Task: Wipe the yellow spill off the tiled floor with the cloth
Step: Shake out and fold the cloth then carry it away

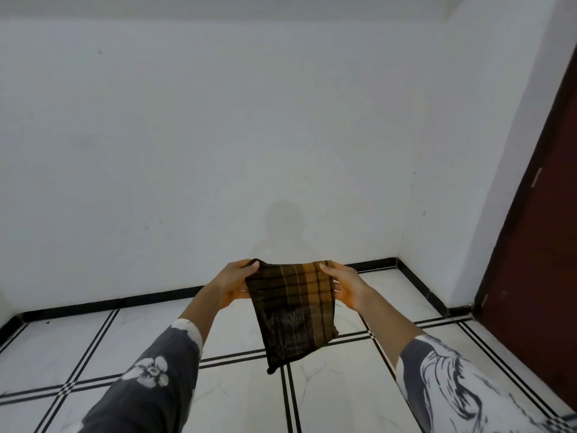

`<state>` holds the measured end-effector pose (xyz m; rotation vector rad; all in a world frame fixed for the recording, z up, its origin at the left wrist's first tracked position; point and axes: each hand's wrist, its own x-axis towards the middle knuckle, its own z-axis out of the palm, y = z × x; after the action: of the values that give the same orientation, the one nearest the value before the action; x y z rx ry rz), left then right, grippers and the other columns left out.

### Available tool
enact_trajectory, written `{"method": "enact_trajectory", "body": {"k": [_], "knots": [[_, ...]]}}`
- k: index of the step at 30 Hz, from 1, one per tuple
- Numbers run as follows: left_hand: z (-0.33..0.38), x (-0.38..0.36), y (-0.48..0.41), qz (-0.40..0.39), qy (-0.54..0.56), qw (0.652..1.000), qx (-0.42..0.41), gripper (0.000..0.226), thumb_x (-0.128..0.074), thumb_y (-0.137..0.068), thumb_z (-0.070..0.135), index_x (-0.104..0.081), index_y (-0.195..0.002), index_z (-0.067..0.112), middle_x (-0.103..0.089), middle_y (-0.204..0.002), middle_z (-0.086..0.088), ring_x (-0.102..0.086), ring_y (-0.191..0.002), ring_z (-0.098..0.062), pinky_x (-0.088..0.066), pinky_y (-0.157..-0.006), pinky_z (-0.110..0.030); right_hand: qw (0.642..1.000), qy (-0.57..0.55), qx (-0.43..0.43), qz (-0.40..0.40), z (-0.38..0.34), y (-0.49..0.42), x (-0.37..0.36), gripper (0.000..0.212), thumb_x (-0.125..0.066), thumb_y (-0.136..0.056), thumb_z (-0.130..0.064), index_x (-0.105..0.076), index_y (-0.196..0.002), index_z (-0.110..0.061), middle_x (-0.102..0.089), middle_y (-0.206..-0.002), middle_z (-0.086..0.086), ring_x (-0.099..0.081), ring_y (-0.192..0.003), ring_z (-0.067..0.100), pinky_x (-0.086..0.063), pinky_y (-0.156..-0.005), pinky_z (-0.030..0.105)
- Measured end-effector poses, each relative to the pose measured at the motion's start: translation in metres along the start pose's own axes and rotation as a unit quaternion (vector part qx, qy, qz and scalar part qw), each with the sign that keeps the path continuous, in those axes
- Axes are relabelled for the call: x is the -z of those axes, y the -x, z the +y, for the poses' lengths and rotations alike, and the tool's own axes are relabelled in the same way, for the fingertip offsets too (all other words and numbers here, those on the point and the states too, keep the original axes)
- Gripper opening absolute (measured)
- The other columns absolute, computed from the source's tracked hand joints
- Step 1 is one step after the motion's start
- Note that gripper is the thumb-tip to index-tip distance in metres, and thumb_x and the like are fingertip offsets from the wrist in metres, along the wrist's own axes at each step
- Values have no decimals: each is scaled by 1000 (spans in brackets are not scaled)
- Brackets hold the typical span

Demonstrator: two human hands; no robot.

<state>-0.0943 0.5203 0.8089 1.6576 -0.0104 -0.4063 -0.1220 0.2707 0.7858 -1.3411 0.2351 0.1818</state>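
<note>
So, the cloth [293,310] is up in the air over the tiled floor [150,335], hanging limp from its two top corners. Left grip [232,284] pinches one corner, right grip [345,285] pinches the other. It looks thin, light and floppy, so I'd bunch it into a pad under one palm before wiping. No yellow spill in view anywhere.

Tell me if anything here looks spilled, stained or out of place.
No yellow spill shows on the tiled floor in view. The cloth hangs in the air, pinched at its top corners by the left hand and right hand; its lower half looks darker, perhaps damp.
</note>
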Motion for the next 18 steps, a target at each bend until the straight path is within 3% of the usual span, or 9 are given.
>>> {"method": "enact_trajectory", "body": {"k": [2, 5, 8, 11, 15, 18], "knots": [[-2, -3, -2, 20, -41, 999, 2, 28, -50, -96, 29, -61, -117, 13, -66, -111, -10, -63, -102, -27, -55, -79, -37, 999, 48, 4, 8, -1, 4, 3, 14, -61, -88, -17, -63, -100, -11, -65, -97, 6, -61, -89, 19, -51, -73, 31], [-5, -5, -10, 76, -86, 993, 12, 32, -57, -92, 29, -63, -113, 6, -66, -109, -13, -63, -100, -27, -56, -81, -38, 996, 78, 22, 39, -1, 4, 8, 11, -63, -87, -17, -60, -94, -9, -63, -87, 7, -61, -80, 20, -52, -69, 32], [-5, -4, -12, 104, -72, 991, 42, 32, -73, -80, 25, -68, -99, 0, -69, -103, -16, -65, -97, -27, -56, -84, -38, 996, 66, 25, 57, -1, 2, 11, 10, -65, -85, -15, -56, -84, -11, -61, -83, 7, -60, -74, 20, -51, -70, 32], [-2, -5, -9, 102, -17, 994, 46, 36, -77, -75, 12, -64, -103, -5, -67, -104, -18, -65, -91, -27, -57, -75, -32, 995, 57, 33, 72, -1, 2, 11, 10, -64, -86, -12, -54, -85, -11, -61, -85, 8, -59, -73, 18, -51, -70, 31], [1, -7, -5, 102, 34, 994, 26, 36, -75, -75, 4, -61, -108, -3, -67, -96, -15, -65, -82, -23, -54, -71, -31, 981, 111, 60, 147, -1, -3, 14, 24, -69, -81, -9, -53, -98, -14, -61, -99, 13, -63, -87, 25, -56, -73, 38], [1, -6, -5, 90, 65, 994, 6, 36, -75, -75, 3, -64, -109, -3, -69, -95, -14, -68, -81, -23, -58, -62, -26, 956, 209, 100, 181, -4, -5, 16, 21, -75, -75, -14, -62, -89, -22, -64, -109, 12, -63, -100, 30, -56, -83, 46]]}}
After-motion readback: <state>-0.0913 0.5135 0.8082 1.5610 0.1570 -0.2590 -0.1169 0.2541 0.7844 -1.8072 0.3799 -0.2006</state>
